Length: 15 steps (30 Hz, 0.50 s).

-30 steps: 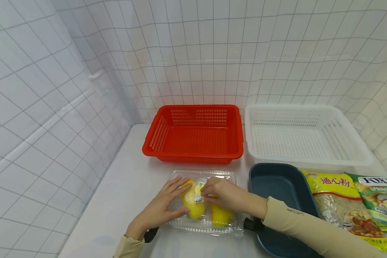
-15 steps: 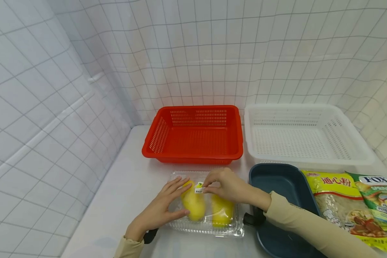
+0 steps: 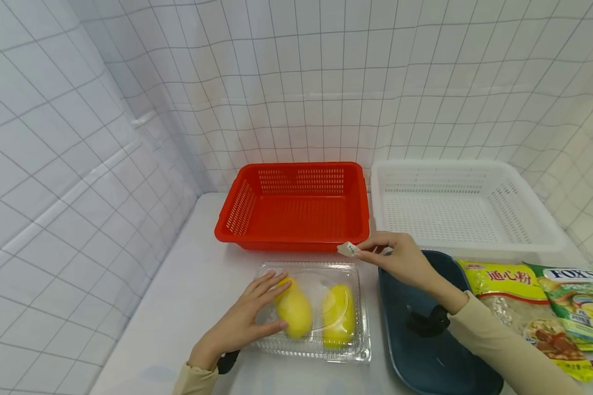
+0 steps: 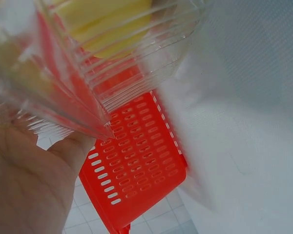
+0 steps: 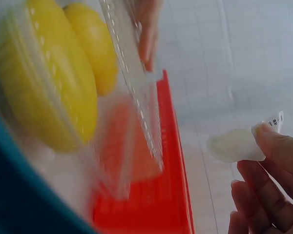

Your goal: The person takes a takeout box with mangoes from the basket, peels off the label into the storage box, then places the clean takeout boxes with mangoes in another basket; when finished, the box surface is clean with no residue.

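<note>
A clear plastic clamshell box [image 3: 321,355] holds two oblong yellow fruits [image 3: 339,315] on the white table. My left hand [image 3: 244,321] lies spread over the left part of the lid, fingers extended over one fruit. In the left wrist view its thumb side is right at the ribbed edge of the box. Above the box's back right corner, my right hand [image 3: 404,262] pinches a small white sticker [image 3: 347,249] between thumb and fingertips. The right wrist view shows the sticker [image 5: 234,146] free of the lid, curled, its printed end near the thumb.
Behind the box stands a red basket [image 3: 294,244], with a white basket [image 3: 466,245] to its right. A dark blue tray [image 3: 445,362] is right of the box, under my right forearm. Farther right lie a yellow noodle bag [image 3: 514,285] and a green FOX'S bag [image 3: 578,296].
My right hand has peeled the sticker off the lid and carried it up and right, away from the box. My left hand stays in place on the lid.
</note>
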Each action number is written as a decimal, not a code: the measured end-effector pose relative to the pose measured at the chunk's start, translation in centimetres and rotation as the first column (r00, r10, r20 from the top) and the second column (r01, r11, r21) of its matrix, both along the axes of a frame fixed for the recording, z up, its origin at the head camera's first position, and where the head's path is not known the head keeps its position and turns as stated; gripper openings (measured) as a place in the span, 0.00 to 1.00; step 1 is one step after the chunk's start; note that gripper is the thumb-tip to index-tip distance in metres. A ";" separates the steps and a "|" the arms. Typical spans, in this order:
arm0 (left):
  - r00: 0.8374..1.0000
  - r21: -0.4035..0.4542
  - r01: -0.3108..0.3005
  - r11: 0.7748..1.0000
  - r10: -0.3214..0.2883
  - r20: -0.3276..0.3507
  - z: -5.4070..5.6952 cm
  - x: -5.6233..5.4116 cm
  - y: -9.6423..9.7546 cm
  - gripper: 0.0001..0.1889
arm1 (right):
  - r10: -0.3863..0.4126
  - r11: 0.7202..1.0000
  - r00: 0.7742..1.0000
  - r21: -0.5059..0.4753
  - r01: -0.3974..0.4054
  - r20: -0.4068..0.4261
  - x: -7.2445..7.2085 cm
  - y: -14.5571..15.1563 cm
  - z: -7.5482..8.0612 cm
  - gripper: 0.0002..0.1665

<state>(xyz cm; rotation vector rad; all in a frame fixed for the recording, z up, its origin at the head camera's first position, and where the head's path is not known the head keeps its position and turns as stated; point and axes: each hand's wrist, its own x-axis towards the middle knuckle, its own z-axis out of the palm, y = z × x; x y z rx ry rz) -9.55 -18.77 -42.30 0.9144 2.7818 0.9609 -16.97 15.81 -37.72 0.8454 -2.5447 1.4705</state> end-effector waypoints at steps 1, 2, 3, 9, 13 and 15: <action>1.000 0.002 0.002 1.000 -0.002 -0.002 0.0 0.0 0.0 0.38 | -0.022 1.000 1.000 0.001 0.022 0.007 0.0 0.8 0.0 0.06; 1.000 0.003 0.003 1.000 -0.003 -0.004 0.0 0.0 0.0 0.38 | -0.044 0.999 0.999 0.005 0.044 0.011 0.0 1.6 0.0 0.06; 1.000 0.004 0.005 1.000 -0.005 -0.004 0.0 0.0 0.0 0.38 | -0.062 0.998 0.998 0.009 0.062 0.014 0.0 2.4 0.0 0.07; 1.000 0.004 0.002 1.000 -0.002 -0.002 0.1 0.0 0.0 0.38 | -0.091 0.995 0.995 0.054 0.089 0.039 -0.1 7.0 -0.3 0.07; 1.000 0.002 0.001 1.000 -0.001 -0.001 0.0 0.0 0.1 0.38 | -0.025 0.991 0.998 0.131 0.018 0.058 -0.2 9.3 -0.8 0.05; 1.000 0.005 0.001 1.000 -0.001 0.004 0.0 -0.1 0.1 0.38 | 0.032 0.983 0.997 0.176 -0.043 0.065 -0.2 10.1 -1.1 0.05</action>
